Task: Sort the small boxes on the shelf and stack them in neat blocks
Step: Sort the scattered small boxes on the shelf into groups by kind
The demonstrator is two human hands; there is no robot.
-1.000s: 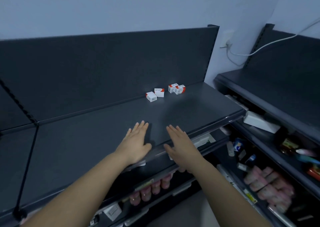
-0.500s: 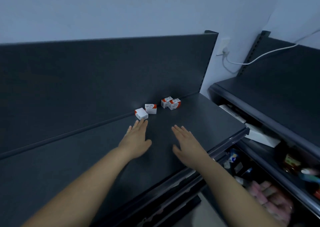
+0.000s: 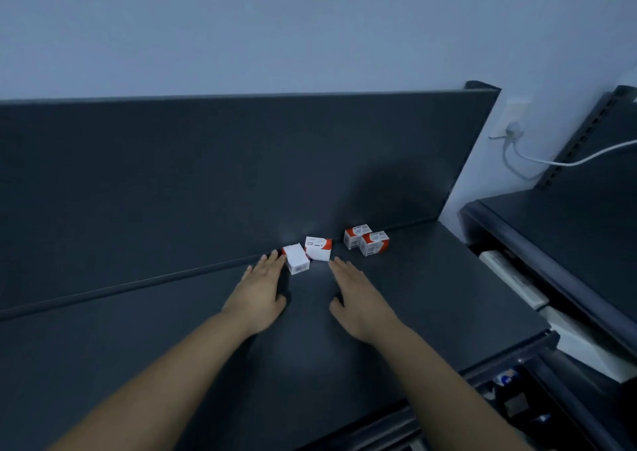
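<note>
Dark shelf [image 3: 431, 312] against a pale wall [image 3: 310, 30], seen from above.
Near the frame's centre the left hand [image 3: 260, 293] is flat, fingers straight, tips just beside the leftmost box [image 3: 296, 259]. The right hand [image 3: 355, 295], equally flat, reaches just below the second box [image 3: 319, 249]. Two more boxes [image 3: 374, 243] stand touching, farther right.

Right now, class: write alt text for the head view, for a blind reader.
A left hand and a right hand, both open, stretch across a dark shelf toward four small white-and-red boxes at its back. The left fingertips are beside the leftmost box, next to the second box; the right pair, far box and near box, sits apart.
</note>
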